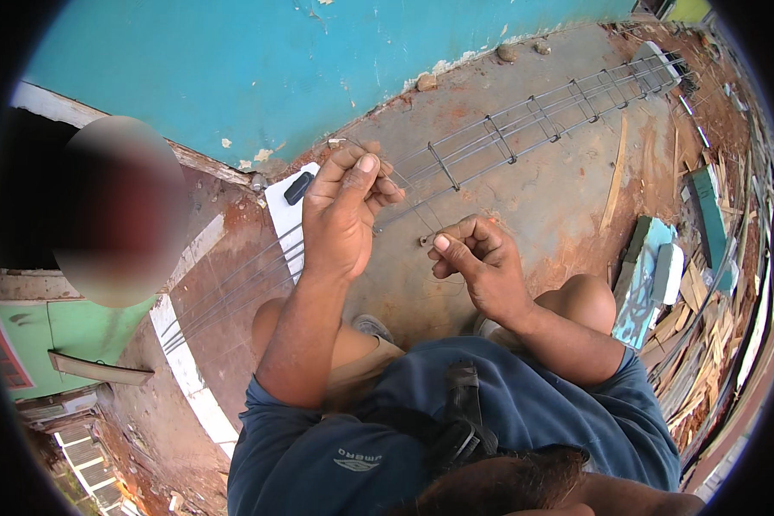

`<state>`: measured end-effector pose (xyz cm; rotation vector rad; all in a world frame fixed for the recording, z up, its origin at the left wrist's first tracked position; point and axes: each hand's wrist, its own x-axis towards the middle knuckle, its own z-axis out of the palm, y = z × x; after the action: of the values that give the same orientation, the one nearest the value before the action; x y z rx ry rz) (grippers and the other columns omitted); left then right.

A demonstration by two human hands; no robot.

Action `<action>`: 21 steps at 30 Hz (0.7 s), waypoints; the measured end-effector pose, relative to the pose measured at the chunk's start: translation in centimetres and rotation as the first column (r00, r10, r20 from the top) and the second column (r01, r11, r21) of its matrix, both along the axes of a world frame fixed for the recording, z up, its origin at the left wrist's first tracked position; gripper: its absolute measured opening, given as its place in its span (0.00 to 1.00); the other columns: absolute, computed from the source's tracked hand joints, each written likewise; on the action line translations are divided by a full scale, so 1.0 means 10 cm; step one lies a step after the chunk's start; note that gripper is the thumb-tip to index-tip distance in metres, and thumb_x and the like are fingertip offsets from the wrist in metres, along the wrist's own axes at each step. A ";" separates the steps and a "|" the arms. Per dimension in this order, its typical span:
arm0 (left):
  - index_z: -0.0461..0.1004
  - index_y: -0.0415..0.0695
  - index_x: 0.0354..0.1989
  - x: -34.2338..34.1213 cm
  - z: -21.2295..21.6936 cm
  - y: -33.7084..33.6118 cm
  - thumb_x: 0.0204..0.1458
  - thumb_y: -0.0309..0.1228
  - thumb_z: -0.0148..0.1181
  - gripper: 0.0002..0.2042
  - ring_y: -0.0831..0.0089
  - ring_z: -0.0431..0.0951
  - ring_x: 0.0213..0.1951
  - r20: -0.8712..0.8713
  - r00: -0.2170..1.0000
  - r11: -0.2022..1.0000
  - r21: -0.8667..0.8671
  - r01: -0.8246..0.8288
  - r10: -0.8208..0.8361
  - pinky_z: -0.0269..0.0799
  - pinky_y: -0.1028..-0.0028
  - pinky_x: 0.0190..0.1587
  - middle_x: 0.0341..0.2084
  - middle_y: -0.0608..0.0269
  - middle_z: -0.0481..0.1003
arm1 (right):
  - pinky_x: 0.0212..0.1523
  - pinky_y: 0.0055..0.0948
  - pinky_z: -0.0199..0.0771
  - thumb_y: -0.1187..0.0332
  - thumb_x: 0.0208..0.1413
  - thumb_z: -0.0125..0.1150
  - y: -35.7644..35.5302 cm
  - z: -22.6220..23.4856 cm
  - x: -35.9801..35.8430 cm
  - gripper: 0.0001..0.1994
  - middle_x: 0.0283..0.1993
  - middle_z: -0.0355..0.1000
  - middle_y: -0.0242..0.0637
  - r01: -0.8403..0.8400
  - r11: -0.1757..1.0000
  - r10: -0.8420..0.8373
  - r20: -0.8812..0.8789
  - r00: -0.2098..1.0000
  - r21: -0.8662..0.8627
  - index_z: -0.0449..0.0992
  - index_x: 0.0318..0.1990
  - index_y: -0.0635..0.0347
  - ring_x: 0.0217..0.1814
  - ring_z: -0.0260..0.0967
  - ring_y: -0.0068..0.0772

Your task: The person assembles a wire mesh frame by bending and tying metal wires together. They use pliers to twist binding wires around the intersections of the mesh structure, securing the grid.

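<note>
My left hand (348, 198) is raised above the steel bars, its thumb and fingertips pinched together on a thin wire (430, 211). Lower and to the right, my right hand (483, 268) pinches wire between thumb and forefinger. Fine strands show in the gap between the two hands. Under and beyond them lies a long rebar cage (443, 166), its rods running from lower left to upper right. Square stirrups ring the rods on the right-hand stretch. Part of the cage is hidden behind my left hand and forearm.
A turquoise wall (258, 77) borders the concrete floor. Beside my left hand, a black object (298, 188) sits on a white slab (285, 215). Painted rubble (645, 275) and split wood (705, 322) lie at right. A blurred shape (125, 211) is at left.
</note>
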<state>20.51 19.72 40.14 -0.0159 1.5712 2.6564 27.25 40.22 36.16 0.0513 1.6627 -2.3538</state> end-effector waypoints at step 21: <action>0.79 0.42 0.55 0.06 0.02 -0.51 0.74 0.34 0.60 0.10 0.73 0.80 0.45 -0.028 0.999 0.990 0.134 0.047 -0.044 0.79 0.63 0.55 0.50 0.55 0.82 | 0.31 0.22 0.75 0.70 0.71 0.69 -0.38 -0.08 0.08 0.06 0.32 0.77 0.29 -0.037 0.977 0.058 -0.094 0.994 0.212 0.80 0.44 0.63 0.31 0.73 0.16</action>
<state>21.08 14.59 40.31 0.0579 1.3770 2.7308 28.06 36.38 35.41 -0.0676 1.9327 -2.1699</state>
